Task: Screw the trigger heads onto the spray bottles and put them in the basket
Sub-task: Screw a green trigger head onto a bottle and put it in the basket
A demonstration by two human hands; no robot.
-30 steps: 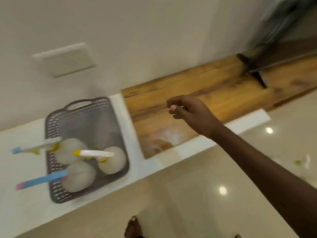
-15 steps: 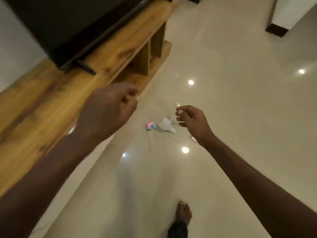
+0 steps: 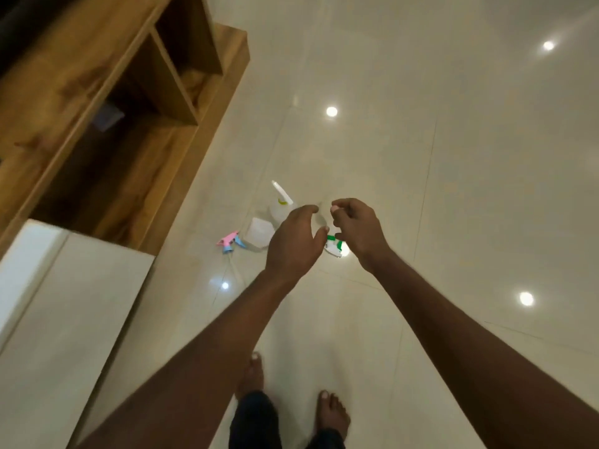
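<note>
a: where are the hands?
b: both arms reach forward and down over the floor. the left hand (image 3: 293, 243) has its back to the camera, fingers loosely spread and bent, holding nothing. the right hand (image 3: 356, 231) sits just beside it, fingers curled in, also gripping nothing that shows. the two hands are close together but not touching.
a: nearest things first?
b: two bare feet (image 3: 332, 413) on the glossy tiled floor (image 3: 453, 189). beyond the hands, loose on the tiles: one green and white trigger head (image 3: 334, 247), partly hidden between the hands, and one pink and blue trigger head (image 3: 228, 242).
a: bottles?
b: two translucent spray bottles. the nearer one (image 3: 257, 234) has no head and lies just beside the pink one. the farther bottle (image 3: 281, 205) wears a white head with a yellow bit.
a: and behind?
b: a white ledge (image 3: 64, 303) at left, then a wooden shelf unit (image 3: 113, 108).
</note>
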